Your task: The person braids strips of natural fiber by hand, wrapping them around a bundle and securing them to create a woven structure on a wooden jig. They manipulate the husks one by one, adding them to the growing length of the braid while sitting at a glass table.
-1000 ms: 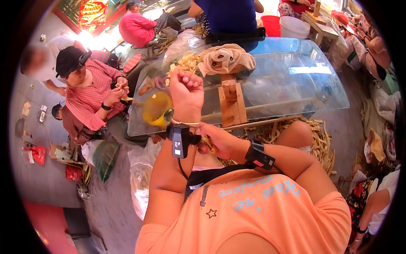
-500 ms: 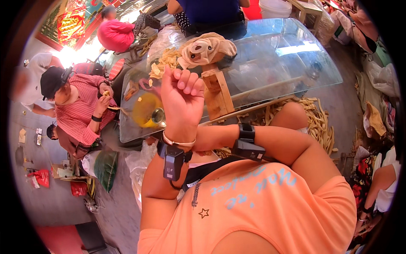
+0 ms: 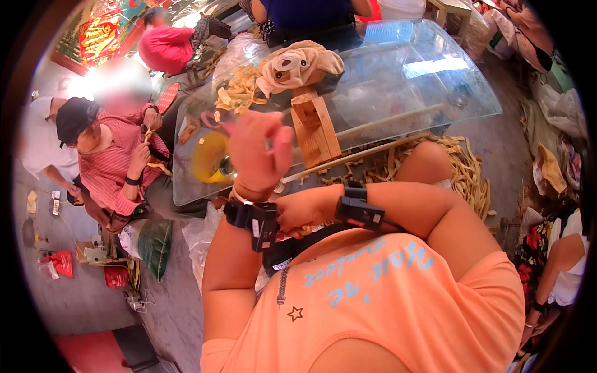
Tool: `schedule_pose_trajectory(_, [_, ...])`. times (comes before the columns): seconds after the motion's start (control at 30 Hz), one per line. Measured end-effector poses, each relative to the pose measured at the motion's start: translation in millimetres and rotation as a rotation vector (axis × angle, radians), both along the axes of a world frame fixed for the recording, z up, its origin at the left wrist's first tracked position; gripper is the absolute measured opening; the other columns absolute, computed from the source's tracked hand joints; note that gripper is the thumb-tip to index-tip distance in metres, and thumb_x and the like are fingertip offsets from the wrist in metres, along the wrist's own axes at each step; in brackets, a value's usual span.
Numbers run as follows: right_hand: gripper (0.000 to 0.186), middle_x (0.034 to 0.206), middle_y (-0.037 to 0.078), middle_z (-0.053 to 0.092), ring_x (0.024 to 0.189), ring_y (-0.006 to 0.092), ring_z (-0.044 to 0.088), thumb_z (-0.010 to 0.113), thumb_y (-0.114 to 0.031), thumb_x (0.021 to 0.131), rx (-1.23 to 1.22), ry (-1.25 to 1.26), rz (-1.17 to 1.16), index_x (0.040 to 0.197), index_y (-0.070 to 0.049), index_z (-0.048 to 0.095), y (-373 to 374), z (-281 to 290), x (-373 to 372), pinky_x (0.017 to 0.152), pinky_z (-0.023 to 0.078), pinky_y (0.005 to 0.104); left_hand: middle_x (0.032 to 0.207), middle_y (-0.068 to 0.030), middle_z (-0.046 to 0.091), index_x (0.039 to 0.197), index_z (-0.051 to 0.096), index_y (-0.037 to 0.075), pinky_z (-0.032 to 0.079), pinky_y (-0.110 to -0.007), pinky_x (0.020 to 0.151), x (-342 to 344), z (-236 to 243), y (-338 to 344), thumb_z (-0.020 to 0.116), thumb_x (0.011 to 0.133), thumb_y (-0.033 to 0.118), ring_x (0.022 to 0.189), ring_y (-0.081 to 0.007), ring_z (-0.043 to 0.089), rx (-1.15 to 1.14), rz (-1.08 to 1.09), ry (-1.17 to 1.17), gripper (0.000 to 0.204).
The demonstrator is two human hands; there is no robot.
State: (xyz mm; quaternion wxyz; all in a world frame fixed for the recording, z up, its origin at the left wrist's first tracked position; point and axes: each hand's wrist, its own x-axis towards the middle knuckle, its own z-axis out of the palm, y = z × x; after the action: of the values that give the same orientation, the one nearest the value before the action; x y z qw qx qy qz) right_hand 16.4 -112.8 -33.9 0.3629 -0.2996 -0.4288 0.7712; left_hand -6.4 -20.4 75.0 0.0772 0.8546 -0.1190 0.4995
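Observation:
My left hand is raised over the near edge of the glass table, its fingers curled in and smeared by motion. Whatever it may grip is hidden. Close to my left wrist, my right hand is held low with bent fingers. A small pale-tan bit shows at its fingertips, too little to name. Beyond my hands, a wooden bracket stands at the table's near edge. A beige cloth with a bear face drapes over its far end. Pale-tan strips lie heaped to its left.
A yellow round object rests at the table's left. More tan strips are piled beside my knee. A person in a striped shirt handles a strip at left; another in dark blue sits across. Cloth bundles line the right.
My left hand has lowered slightly and turned, now blurred. My right hand has come more into view beside my left wrist. The person at left has shifted the strip in their hands.

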Motion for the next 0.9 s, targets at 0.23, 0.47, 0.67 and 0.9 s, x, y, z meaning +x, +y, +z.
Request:
schedule_pose_trajectory(0.23, [0.026, 0.072, 0.000, 0.060, 0.052, 0.0101, 0.049, 0.060, -0.028, 0.094, -0.239, 0.012, -0.131, 0.092, -0.003, 0.065, 0.5, 6.8, 12.0, 0.045, 0.039, 0.0267, 0.077, -0.0024, 0.051, 0.110, 0.051, 0.002, 0.035, -0.022, 0.058, 6.7, 1.2, -8.6, 0.048, 0.102, 0.012, 0.065, -0.0076, 0.044, -0.808, -0.096, -0.289, 0.014])
schedule_pose_trajectory(0.47, [0.021, 0.065, 0.006, 0.059, 0.059, 0.0117, 0.052, 0.061, -0.020, 0.092, 0.498, -0.404, -0.794, 0.089, 0.000, 0.068, -7.8, 32.9, 26.6, 0.053, 0.042, 0.0296, 0.077, -0.0032, 0.054, 0.109, 0.054, 0.001, 0.042, -0.028, 0.056, -8.6, -25.6, 56.5, 0.056, 0.100, 0.015, 0.063, -0.0106, 0.048, -0.613, 0.449, -0.202, 0.017])
schedule_pose_trajectory(0.67, [0.017, 0.068, 0.007, 0.061, 0.059, 0.0125, 0.052, 0.063, -0.017, 0.095, 0.790, -0.571, -0.667, 0.099, -0.002, 0.070, -7.8, 91.1, 22.4, 0.055, 0.043, 0.0269, 0.097, -0.0132, 0.058, 0.111, 0.057, 0.003, 0.046, -0.044, 0.084, -31.3, -23.1, 92.7, 0.065, 0.083, 0.011, 0.093, -0.0335, 0.056, 0.037, 0.767, 0.165, 0.030])
schedule_pose_trajectory(0.9, [0.030, 0.078, 0.015, 0.067, 0.069, 0.0269, 0.065, 0.067, -0.021, 0.090, 0.625, -0.777, -0.596, 0.113, -0.002, 0.065, 9.0, 81.7, -4.2, 0.064, 0.050, 0.0373, 0.101, -0.0099, 0.058, 0.112, 0.057, 0.007, 0.045, -0.042, 0.083, -24.3, -49.3, 97.2, 0.065, 0.085, 0.017, 0.095, -0.0293, 0.056, 0.166, 0.890, 0.229, 0.029])
